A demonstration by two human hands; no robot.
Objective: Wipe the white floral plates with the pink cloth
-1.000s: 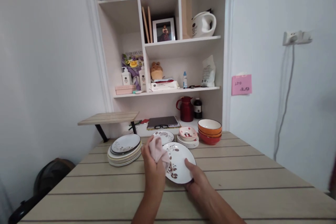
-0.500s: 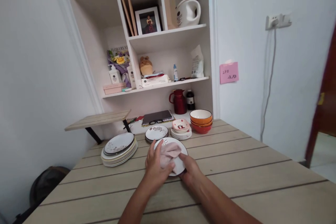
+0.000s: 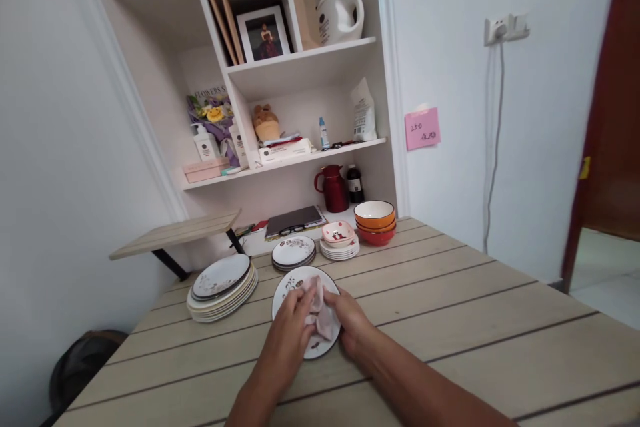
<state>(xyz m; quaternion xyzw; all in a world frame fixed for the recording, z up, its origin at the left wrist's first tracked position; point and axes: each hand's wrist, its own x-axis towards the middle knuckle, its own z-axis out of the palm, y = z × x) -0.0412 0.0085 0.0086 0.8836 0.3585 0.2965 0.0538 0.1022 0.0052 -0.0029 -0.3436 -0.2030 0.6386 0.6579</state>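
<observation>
My left hand [image 3: 286,335] presses a crumpled pale pink cloth [image 3: 324,321] against the face of a white plate [image 3: 296,277] with a dark rim and a brown floral pattern. My right hand [image 3: 353,324] grips this plate by its right edge, thumb on top; the fingers beneath are hidden. The plate is tilted a little towards me above the table. Just behind it is a short stack of matching floral plates [image 3: 294,251]. Left of my hands stands a taller stack of larger plates [image 3: 220,279].
Small white dishes under a panda-patterned bowl [image 3: 338,233] stand beside stacked orange and red bowls [image 3: 375,215] at the table's back. A raised wooden shelf [image 3: 175,235] overhangs the back left. Behind, a wall shelf holds a red jug [image 3: 334,190] and a closed laptop [image 3: 295,221].
The cloth has bunched up and shifted on the plate, with my left hand moving over it. The plate now shows more of its left side. My view has turned slightly right.
</observation>
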